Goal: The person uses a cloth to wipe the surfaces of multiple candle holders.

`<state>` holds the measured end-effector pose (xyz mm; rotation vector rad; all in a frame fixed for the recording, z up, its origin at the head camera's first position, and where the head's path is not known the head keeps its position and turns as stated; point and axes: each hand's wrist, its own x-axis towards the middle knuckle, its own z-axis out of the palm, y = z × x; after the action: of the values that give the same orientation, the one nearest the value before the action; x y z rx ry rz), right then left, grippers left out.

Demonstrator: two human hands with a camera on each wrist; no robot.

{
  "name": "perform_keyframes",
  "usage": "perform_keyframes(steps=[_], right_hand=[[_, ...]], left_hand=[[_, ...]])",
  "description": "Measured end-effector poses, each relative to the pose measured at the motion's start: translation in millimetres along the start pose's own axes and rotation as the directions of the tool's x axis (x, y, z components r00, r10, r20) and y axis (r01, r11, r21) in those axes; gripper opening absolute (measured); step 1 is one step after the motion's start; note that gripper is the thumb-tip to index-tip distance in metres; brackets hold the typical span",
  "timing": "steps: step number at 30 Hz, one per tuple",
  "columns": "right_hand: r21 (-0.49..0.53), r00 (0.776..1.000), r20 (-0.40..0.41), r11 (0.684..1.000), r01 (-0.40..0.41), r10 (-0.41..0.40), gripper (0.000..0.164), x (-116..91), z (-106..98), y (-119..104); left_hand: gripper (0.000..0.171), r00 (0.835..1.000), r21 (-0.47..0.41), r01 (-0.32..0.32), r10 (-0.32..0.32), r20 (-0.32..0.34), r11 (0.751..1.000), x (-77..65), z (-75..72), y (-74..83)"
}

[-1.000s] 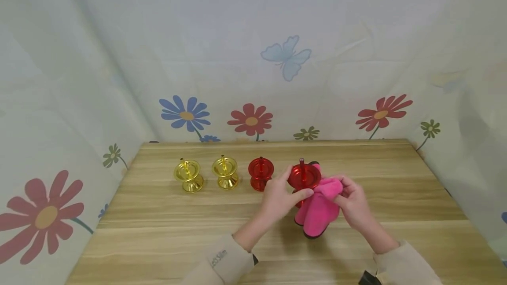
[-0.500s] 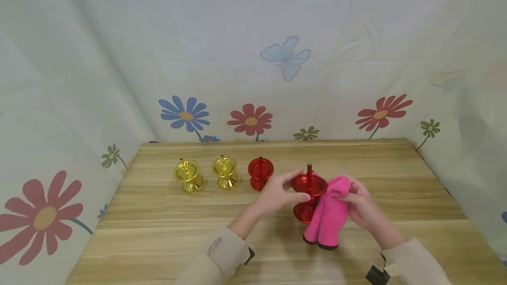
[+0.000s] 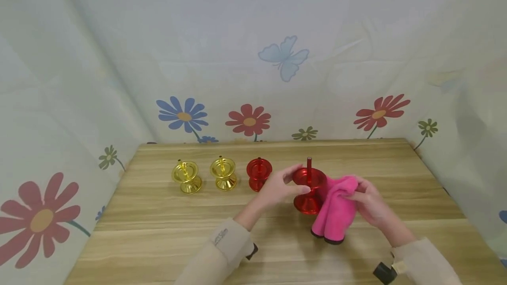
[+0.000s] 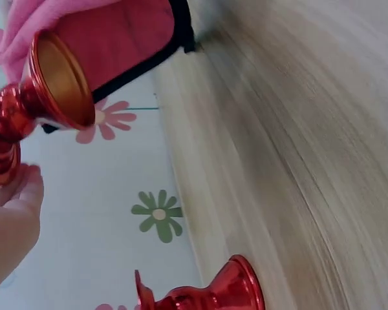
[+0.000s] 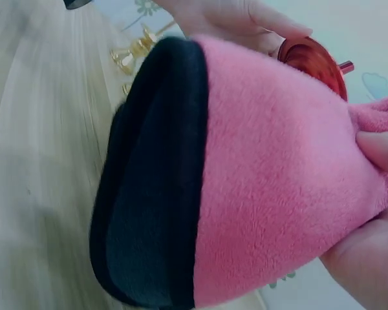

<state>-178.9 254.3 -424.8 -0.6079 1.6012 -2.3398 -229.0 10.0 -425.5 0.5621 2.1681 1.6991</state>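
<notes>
1. Across the lower part of the head view, the wooden table (image 3: 178,232) spreads beneath the work.
2. The pink cloth (image 3: 336,214) hangs just right of the raised red holder (image 3: 316,184), folded, its long axis running downward, dark hem lowest. Whether the two touch, I cannot tell.
3. The right hand (image 3: 370,201) pinches the cloth near its upper end, apart from the holder.
4. The left hand (image 3: 277,188) is the nearer one: from the holder's left, thumb in front and fingers behind, it grips the upper dish.
5. The raised red holder sits between the hands, upright, its hollow base clear of the table.
6. Left of it, a second red holder (image 3: 259,175) stands.
7. The slim stem (image 3: 309,170) points up from the gripped dish.
</notes>
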Motion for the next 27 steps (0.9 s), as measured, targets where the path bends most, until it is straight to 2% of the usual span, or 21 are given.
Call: perform_keyframes(steps=[3, 6, 12, 16, 20, 23, 27], right_hand=[[-0.069, 0.995, -0.102, 0.998, -0.002, -0.005, 0.039, -5, -5, -3], [-0.114, 0.977, -0.212, 0.993, -0.009, -0.016, 0.035, -8, -8, -6], [-0.175, 0.932, -0.363, 0.983, -0.056, -0.011, 0.033, -15, -12, -10], [-0.199, 0.914, -0.406, 0.976, -0.088, 0.0, 0.033, -18, -13, -12], [-0.219, 0.903, -0.429, 0.969, -0.114, 0.009, 0.032, -21, -14, -12], [-0.234, 0.893, -0.449, 0.962, -0.143, 0.024, 0.031, -23, -15, -11], [-0.245, 0.884, -0.466, 0.956, -0.164, 0.032, 0.031, -25, -17, -10]], left_hand=[[0.072, 0.997, 0.009, -0.004, 0.005, -0.071, 1.0, 9.7, 3.2, -3.7], [0.078, 0.989, 0.068, -0.019, 0.029, -0.148, 0.997, 22.2, 9.1, -11.8], [0.084, 0.949, 0.239, -0.053, 0.123, -0.29, 0.969, 43.4, 27.5, -32.9], [0.081, 0.909, 0.33, -0.063, 0.19, -0.37, 0.942, 53.1, 39.6, -42.2], [0.078, 0.871, 0.414, -0.044, 0.238, -0.43, 0.909, 58.8, 48.8, -49.6], [0.076, 0.85, 0.42, -0.029, 0.243, -0.468, 0.907, 62.6, 53.9, -55.0], [0.074, 0.832, 0.408, -0.02, 0.241, -0.5, 0.913, 67.9, 59.8, -60.0]])
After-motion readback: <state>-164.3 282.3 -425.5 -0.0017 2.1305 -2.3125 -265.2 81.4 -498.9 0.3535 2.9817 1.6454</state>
